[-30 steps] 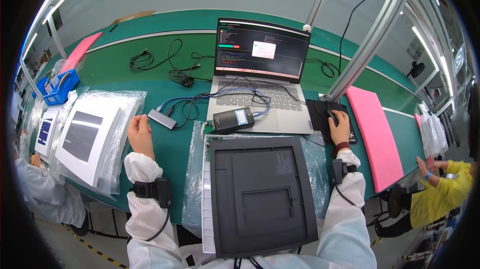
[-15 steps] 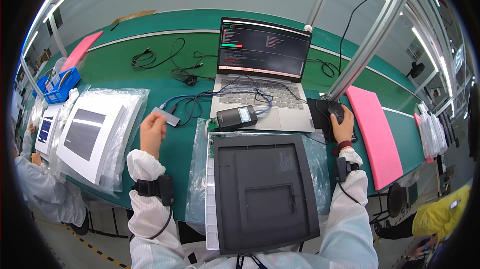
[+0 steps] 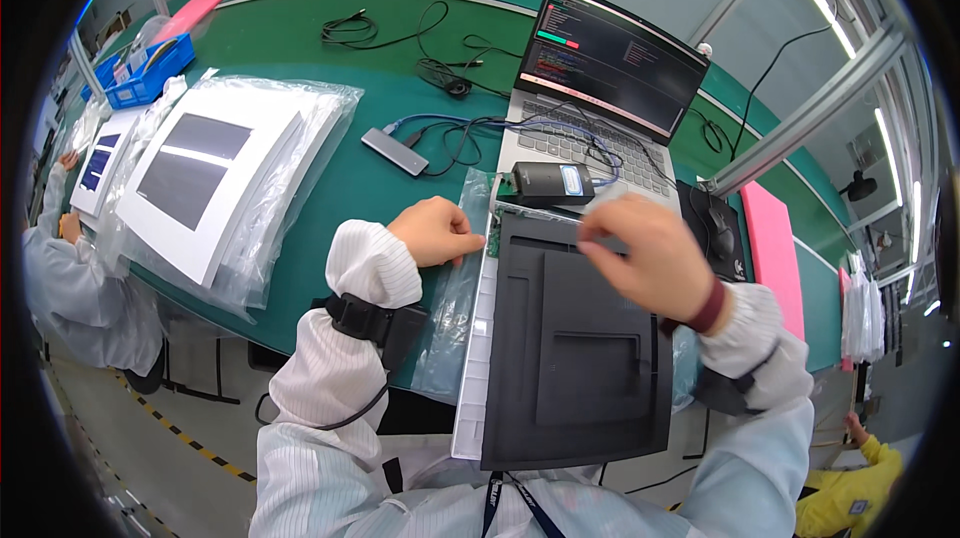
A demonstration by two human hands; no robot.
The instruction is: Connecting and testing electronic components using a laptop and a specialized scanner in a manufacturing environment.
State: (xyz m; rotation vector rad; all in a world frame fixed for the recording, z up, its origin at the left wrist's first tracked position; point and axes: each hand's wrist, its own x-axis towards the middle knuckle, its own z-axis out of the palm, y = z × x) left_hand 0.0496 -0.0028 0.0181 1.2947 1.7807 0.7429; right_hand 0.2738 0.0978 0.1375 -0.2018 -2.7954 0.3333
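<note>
Curling loosely: right hand over black panel, left hand beside it; any hold, can't tell. Panel looks stiff; grasp side rims.

I observe bright, even light; tube lights glow at upper right. White glare streak crosses grey screen at left. I note slight softness on right hand. Fisheye bends green table edges; rim falls black.

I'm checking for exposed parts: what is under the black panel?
Under the black panel, a white frame shows at left, some green circuit board by its upper-left corner, and clear plastic on both sides. The middle underneath is covered.
</note>
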